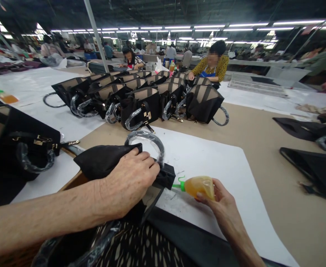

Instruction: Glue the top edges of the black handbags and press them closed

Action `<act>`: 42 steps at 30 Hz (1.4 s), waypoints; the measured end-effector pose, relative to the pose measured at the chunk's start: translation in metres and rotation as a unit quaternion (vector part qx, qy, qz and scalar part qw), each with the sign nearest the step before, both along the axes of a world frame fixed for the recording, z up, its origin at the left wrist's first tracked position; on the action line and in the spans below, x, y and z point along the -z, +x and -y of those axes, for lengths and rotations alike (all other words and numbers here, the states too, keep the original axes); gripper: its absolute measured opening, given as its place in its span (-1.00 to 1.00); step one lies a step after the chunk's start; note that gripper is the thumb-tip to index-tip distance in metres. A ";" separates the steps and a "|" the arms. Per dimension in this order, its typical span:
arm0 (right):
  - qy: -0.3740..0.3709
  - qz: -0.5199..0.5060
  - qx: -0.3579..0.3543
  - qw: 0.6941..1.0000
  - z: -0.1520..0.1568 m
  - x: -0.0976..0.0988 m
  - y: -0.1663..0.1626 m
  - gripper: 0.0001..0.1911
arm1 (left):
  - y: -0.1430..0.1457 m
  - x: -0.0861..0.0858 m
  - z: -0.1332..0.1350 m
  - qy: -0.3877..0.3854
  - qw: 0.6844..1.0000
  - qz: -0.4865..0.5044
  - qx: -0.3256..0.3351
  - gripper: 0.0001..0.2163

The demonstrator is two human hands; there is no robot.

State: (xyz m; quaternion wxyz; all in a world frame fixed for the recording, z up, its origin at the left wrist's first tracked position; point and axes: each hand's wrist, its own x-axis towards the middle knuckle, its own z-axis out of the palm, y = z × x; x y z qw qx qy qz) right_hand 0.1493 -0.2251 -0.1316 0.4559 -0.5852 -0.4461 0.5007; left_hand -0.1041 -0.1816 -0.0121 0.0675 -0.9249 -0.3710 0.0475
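Note:
My left hand [133, 178] is closed over the edge of a black handbag [104, 159], which lies tilted near the table's front edge. The bag's plastic-wrapped handle [152, 139] loops up beyond my knuckles. In my right hand [221, 200] is a squeeze bottle [199, 187] of yellow-orange liquid, held nearly level. Its thin green nozzle points left, close to the bag's corner; whether it touches cannot be made out. My left fingertips are partly hidden behind the bag's edge.
Rows of black handbags [140, 111] stand across the table. Another bag [13, 148] is at the left, and flat black pieces [313, 170] lie at the right. White paper [207, 155] covers part of the brown surface. A co-worker [213, 65] leans over the far side.

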 end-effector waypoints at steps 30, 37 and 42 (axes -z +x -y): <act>-0.078 -0.076 -0.021 0.994 0.021 -0.016 -0.011 -0.54 | -0.005 0.006 0.009 0.002 1.000 0.004 0.017 -0.88; -0.076 -0.055 -0.037 0.995 0.025 -0.026 -0.017 -0.60 | -0.006 0.006 0.012 -0.003 1.000 0.005 0.012 -0.87; -0.076 -0.050 -0.063 0.994 0.032 -0.031 -0.020 -0.58 | -0.006 0.007 0.012 0.000 1.000 0.007 0.014 -0.85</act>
